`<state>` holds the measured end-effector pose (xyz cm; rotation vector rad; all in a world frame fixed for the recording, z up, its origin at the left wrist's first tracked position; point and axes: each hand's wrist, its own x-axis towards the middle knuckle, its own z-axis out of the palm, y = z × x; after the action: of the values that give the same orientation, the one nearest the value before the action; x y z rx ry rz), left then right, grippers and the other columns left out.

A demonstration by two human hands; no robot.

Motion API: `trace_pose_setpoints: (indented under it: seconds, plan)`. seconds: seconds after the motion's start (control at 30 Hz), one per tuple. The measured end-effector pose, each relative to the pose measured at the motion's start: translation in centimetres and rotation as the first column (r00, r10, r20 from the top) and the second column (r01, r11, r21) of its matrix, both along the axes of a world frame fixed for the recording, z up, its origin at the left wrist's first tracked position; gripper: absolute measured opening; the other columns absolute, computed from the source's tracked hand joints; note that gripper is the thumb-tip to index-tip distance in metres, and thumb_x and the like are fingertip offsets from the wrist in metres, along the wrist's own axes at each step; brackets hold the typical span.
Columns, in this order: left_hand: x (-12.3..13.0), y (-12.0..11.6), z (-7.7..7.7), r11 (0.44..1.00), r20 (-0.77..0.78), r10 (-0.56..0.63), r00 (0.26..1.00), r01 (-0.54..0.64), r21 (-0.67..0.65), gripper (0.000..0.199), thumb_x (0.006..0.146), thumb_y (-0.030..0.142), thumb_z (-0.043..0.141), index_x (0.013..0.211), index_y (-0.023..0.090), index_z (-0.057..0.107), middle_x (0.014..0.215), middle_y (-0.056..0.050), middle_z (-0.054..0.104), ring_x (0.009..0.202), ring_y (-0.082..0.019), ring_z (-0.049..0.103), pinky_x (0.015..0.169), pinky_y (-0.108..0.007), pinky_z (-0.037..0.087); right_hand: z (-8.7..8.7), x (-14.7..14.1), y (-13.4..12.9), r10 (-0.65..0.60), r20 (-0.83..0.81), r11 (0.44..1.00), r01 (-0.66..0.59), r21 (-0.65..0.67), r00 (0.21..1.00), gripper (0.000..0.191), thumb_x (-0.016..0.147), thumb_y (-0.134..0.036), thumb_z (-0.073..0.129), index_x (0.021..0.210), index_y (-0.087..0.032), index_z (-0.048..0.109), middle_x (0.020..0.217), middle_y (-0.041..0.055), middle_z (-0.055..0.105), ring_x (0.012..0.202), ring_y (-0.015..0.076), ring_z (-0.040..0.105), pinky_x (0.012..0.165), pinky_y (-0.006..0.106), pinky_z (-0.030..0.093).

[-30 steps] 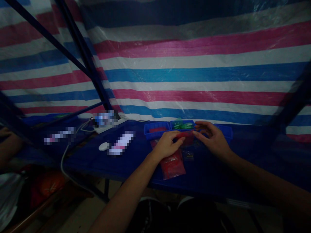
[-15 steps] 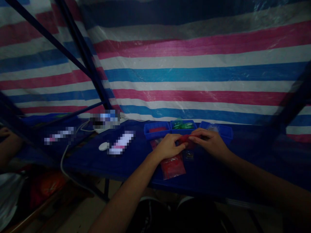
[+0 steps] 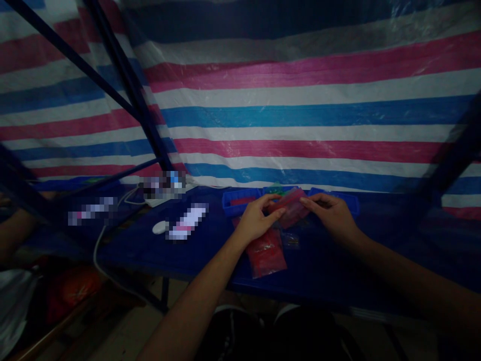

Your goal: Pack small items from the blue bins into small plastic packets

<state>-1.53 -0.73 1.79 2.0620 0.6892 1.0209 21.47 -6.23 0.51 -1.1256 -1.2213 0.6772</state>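
Observation:
A red plastic bag [image 3: 293, 209] is stretched between my two hands above the blue table. My left hand [image 3: 257, 218] pinches its left side, and my right hand [image 3: 331, 212] grips its upper right edge with thumb and fingers. Below my left hand more red bags [image 3: 266, 254] lie on the table. Beside them rests a small clear packet [image 3: 292, 241] whose contents are too dark to make out. Behind my hands stand a blue bin with red pieces [image 3: 228, 202], a bin with green items [image 3: 277, 189] partly covered by the held bag, and another blue bin [image 3: 351, 204].
On the blue table [image 3: 150, 255] to the left lie a blurred phone-like object [image 3: 188, 221], a white disc [image 3: 161, 227] and a white power strip [image 3: 161, 199] with cables. Blue metal posts frame a striped sheet [image 3: 300, 115]. Another person's arm [image 3: 18, 228] shows at far left.
The red bag has been raised and spread out flatter, now covering part of the green items' bin. Both hands have shifted slightly, and the other person's arm at far left reaches further forward.

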Motion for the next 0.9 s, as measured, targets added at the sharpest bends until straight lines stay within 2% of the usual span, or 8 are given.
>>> trace_pose_setpoints:
  seconds: [0.1,0.23,0.37,0.5,0.6,0.73,0.83,0.9]
  plan:
    - [0.1,0.2,-0.2,0.993,0.071,-0.075,0.995,0.082,-0.088,0.05,0.088,0.034,0.075,0.132,0.019,0.058,0.114,-0.011,0.074,0.099,-0.022,0.073,0.092,-0.041,0.058,0.0,0.1,0.0,-0.011,0.005,1.0,0.011,-0.007,1.0,0.041,0.075,-0.059,0.081,0.079,-0.02,0.072,0.079,0.0042,0.075,0.068,0.0187,0.067,0.064,0.031,0.052]
    - [0.3,0.4,-0.3,0.976,0.159,-0.111,0.981,0.138,-0.166,0.047,0.088,0.029,0.076,0.128,0.019,0.056,0.118,-0.013,0.072,0.105,-0.023,0.073,0.096,-0.042,0.058,0.1,0.2,-0.1,-0.02,0.032,1.0,0.021,-0.017,0.999,0.044,0.074,-0.063,0.08,0.077,-0.02,0.07,0.075,0.0027,0.074,0.063,0.0179,0.064,0.058,0.03,0.049]
    - [0.0,0.9,-0.2,0.983,0.234,-0.087,0.968,0.122,-0.137,0.042,0.09,0.026,0.072,0.127,0.018,0.055,0.119,-0.013,0.072,0.105,-0.022,0.073,0.094,-0.038,0.058,0.3,0.1,-0.3,-0.041,0.105,0.999,0.04,0.008,0.994,0.041,0.082,-0.062,0.073,0.075,-0.022,0.07,0.075,0.0021,0.073,0.067,0.0183,0.064,0.062,0.03,0.048]
    - [-1.0,2.1,0.1,0.993,0.269,0.113,0.956,-0.101,-0.06,0.035,0.09,0.026,0.069,0.123,0.017,0.059,0.118,-0.012,0.072,0.104,-0.021,0.072,0.093,-0.036,0.057,0.4,0.1,-0.3,-0.05,0.169,0.998,0.053,-0.013,0.984,0.042,0.086,-0.064,0.068,0.076,-0.023,0.072,0.08,0.0041,0.075,0.077,0.0217,0.068,0.07,0.033,0.05]
    - [-1.9,3.3,0.3,0.958,0.296,0.276,0.914,-0.286,-0.011,0.028,0.089,0.029,0.068,0.113,0.016,0.062,0.114,-0.011,0.072,0.102,-0.021,0.071,0.094,-0.035,0.056,0.3,0.2,-0.2,-0.04,0.178,0.998,0.048,-0.039,0.983,0.043,0.087,-0.066,0.066,0.079,-0.024,0.073,0.082,0.0046,0.076,0.081,0.0232,0.069,0.074,0.035,0.051]
    - [-2.9,4.8,0.3,0.908,0.394,0.397,0.829,-0.418,-0.036,0.043,0.085,0.025,0.067,0.125,0.018,0.054,0.123,-0.01,0.069,0.106,-0.02,0.07,0.094,-0.034,0.056,0.0,0.3,0.0,-0.027,0.209,0.997,0.041,-0.059,0.977,0.046,0.088,-0.068,0.063,0.078,-0.024,0.074,0.085,0.0055,0.077,0.082,0.0237,0.069,0.076,0.036,0.05]
    - [-3.5,5.4,0.3,0.863,0.321,0.482,0.815,-0.505,-0.014,0.039,0.085,0.022,0.064,0.123,0.017,0.058,0.116,-0.008,0.071,0.101,-0.02,0.07,0.09,-0.032,0.055,0.0,0.3,0.1,-0.012,0.218,0.997,0.028,-0.07,0.976,0.048,0.088,-0.069,0.062,0.077,-0.023,0.074,0.086,0.0061,0.078,0.08,0.0231,0.069,0.075,0.036,0.05]
    - [-3.8,5.5,0.5,0.819,0.229,0.536,0.812,-0.566,0.089,0.027,0.087,0.025,0.062,0.113,0.017,0.065,0.106,-0.006,0.072,0.097,-0.021,0.068,0.089,-0.033,0.054,0.1,0.3,0.0,-0.005,0.228,0.997,0.024,-0.079,0.974,0.049,0.088,-0.069,0.061,0.078,-0.023,0.074,0.086,0.0061,0.077,0.078,0.0226,0.068,0.073,0.035,0.049]
